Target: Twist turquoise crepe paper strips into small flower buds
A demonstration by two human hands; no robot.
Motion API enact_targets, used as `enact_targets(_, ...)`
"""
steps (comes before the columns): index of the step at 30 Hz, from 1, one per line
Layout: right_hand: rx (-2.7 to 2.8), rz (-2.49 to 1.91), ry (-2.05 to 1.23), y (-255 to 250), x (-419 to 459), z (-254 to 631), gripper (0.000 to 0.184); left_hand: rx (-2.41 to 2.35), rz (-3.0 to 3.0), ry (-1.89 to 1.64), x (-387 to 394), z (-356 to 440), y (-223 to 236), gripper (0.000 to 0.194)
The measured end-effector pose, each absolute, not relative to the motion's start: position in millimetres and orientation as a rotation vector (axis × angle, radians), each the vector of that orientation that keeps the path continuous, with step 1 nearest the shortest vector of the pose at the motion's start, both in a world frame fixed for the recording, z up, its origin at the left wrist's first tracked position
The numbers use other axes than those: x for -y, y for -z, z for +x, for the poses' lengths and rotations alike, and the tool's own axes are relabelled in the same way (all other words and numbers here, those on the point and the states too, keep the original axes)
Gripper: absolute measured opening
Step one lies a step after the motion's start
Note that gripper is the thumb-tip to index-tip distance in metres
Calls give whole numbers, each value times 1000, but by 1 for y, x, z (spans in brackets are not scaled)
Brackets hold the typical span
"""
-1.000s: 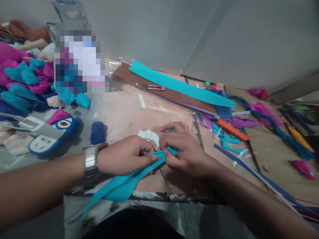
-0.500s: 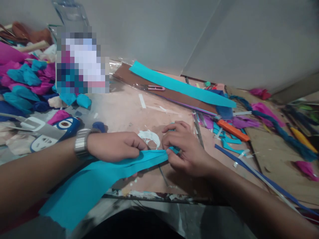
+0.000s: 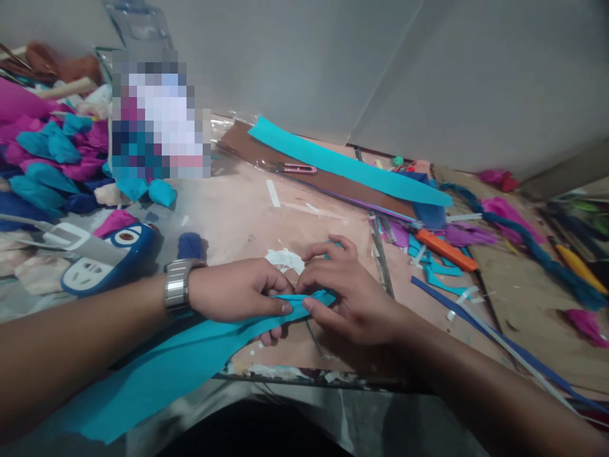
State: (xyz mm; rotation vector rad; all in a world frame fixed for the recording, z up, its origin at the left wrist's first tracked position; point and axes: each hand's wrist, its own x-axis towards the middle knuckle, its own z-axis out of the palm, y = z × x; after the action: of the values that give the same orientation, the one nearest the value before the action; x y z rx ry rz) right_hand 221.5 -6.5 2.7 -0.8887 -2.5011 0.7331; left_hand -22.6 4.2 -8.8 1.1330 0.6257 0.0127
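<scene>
A long strip of turquoise crepe paper (image 3: 157, 374) runs from the lower left, over the table's front edge, up to my two hands. My left hand (image 3: 242, 292), with a metal watch at the wrist, pinches the gathered strip between thumb and fingers. Close beside it, my right hand (image 3: 340, 289) grips the narrow folded end, thumb on the near side. The paper between the hands is creased lengthwise. Just beyond the fingers lies a white ring-shaped patch (image 3: 284, 259) on the table, partly hidden by my hands.
Crumpled pink, turquoise and blue paper pieces (image 3: 52, 143) heap at the left, near a blue and white power strip (image 3: 111, 257). At the back lie another turquoise strip (image 3: 347, 162) and pink-handled thread snips (image 3: 297, 168). An orange cutter (image 3: 445, 249) rests at the right among scraps.
My left hand has slid right along the strip, closer to my right hand. The hanging part of the paper has shifted slightly left and its folded part looks narrower.
</scene>
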Motion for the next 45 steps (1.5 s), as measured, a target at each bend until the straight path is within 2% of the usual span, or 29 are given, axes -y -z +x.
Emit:
enact_targets(7, 2482, -828, -563, 5, 3, 220, 6, -641, 1122, -6, -5, -22, 8, 19)
enact_targets(11, 2501, -768, -477, 9, 1, 221, 5, -654, 1067, 36, -4, -22, 3, 7)
enact_targets(23, 2469, -717, -345, 13, -1, 221, 8, -766, 1417, -59, 5, -18, 1, 36)
enact_targets(27, 2465, -739, -425, 12, 0, 221, 8, -845, 1527, -36, 7, -16, -6, 33)
enact_targets(32, 2469, -793, -455, 9, 0, 220, 9, -876, 1514, -41, 9, -15, -13, 20)
enact_targets(37, 2453, -836, -429, 5, 1, 220, 11, -808, 1502, -70, 6, -17, -10, 27)
enact_targets(45, 2466, -787, -335, 5, 0, 221, 11, -697, 1215, -100, 5, -16, 0, 20)
